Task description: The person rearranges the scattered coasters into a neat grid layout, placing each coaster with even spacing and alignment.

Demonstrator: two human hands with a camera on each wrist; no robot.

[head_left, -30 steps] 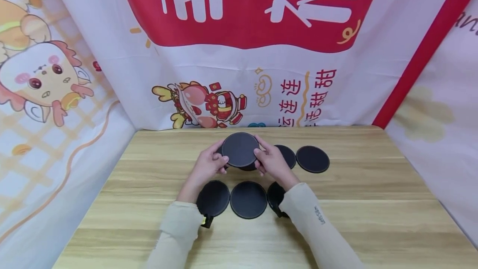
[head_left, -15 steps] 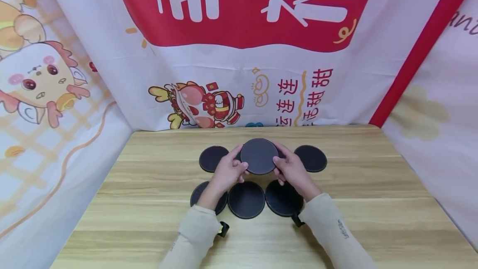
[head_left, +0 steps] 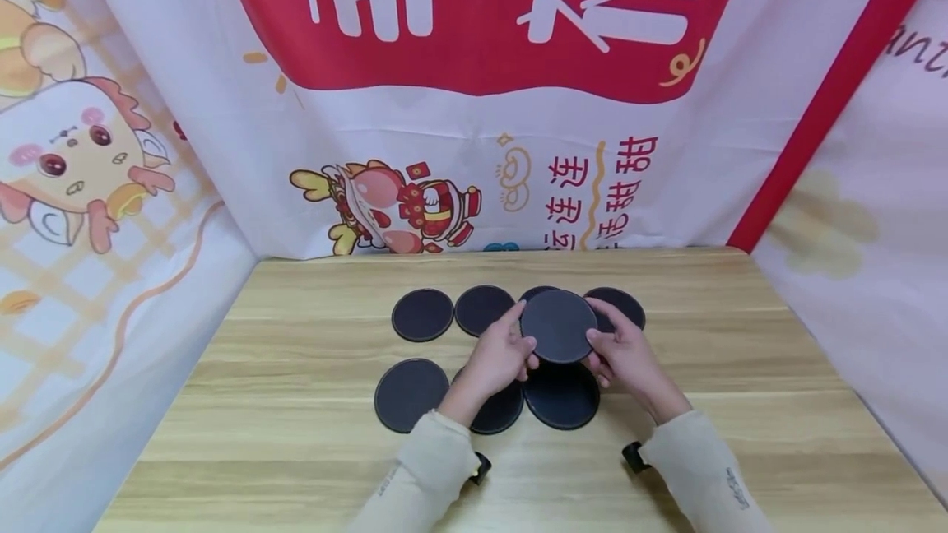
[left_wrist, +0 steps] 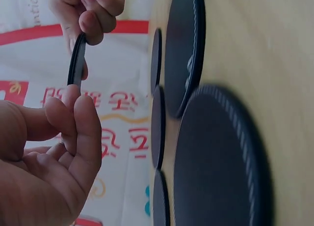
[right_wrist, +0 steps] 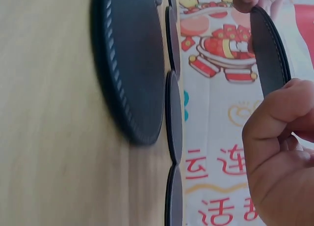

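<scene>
A round black coaster (head_left: 559, 326) with a stitched edge is held in the air above the table. My left hand (head_left: 498, 352) pinches its left edge between thumb and fingers. On the opposite edge my right hand (head_left: 625, 348) pinches it the same way. The left wrist view shows this coaster (left_wrist: 77, 61) nearly edge-on and clear of the tabletop. Below it lies a front row of three coasters, left (head_left: 411, 395), middle (head_left: 498, 411) and right (head_left: 563, 400); my left hand and forearm partly cover the middle one.
Behind lies a row of several more coasters, among them a leftmost (head_left: 422, 315) and its neighbour (head_left: 484, 309); the held coaster and right hand partly hide others. The wooden table (head_left: 296, 401) meets a printed cloth (head_left: 415, 122) at its back edge. Black straps (head_left: 634, 457) sit at both wrists.
Both hands have carried the held coaster to the right, from over the back row's left part to over its right part. The coasters on the table stay in place.
</scene>
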